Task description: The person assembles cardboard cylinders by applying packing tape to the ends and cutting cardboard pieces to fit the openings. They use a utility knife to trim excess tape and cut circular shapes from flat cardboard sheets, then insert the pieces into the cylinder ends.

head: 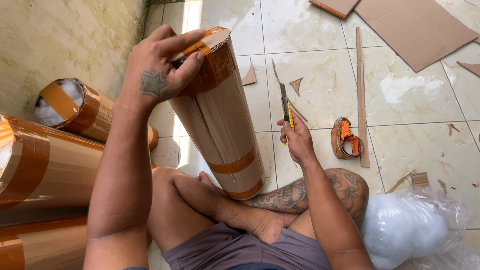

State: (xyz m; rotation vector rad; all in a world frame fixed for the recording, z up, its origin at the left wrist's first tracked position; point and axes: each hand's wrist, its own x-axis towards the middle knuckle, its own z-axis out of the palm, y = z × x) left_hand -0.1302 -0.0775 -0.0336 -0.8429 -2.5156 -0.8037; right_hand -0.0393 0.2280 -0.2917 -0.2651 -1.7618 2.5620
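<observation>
Setting: glossy cream floor tiles (320, 75) fill the frame, with a blotchy yellowish wall (65, 40) at upper left; you sit cross-legged on the tiles.
Lap: your crossed legs (240, 210) occupy the lower centre, and the foot of the cardboard tube (220, 120) stands between them, against your shin.
Lower right: a clear plastic bag of white stuffing (410, 230) lies just beside your knee.
Left edge: taped cardboard rolls (45, 165) are stacked at lower left; behind them another roll (75, 107) shows white filling in its open end.
Your left hand (160, 70): closed over the top of the tube at upper centre, thumb and fingers pressing the brown-taped end flap down.
Tube: tilted slightly, wrapped with brown tape bands at the top and near the bottom.
Your right hand (297, 137): fist wrapped round a yellow utility knife (286, 110) at centre, blade out and pointing up the frame, clear of the tube.
Centre right: an orange tape dispenser (346, 140) rests on the tiles near the knife hand, touching a long cardboard strip (361, 95).
Upper right: flat cardboard sheets (415, 30) lie well apart from you, with small offcuts (296, 84) scattered nearer.
</observation>
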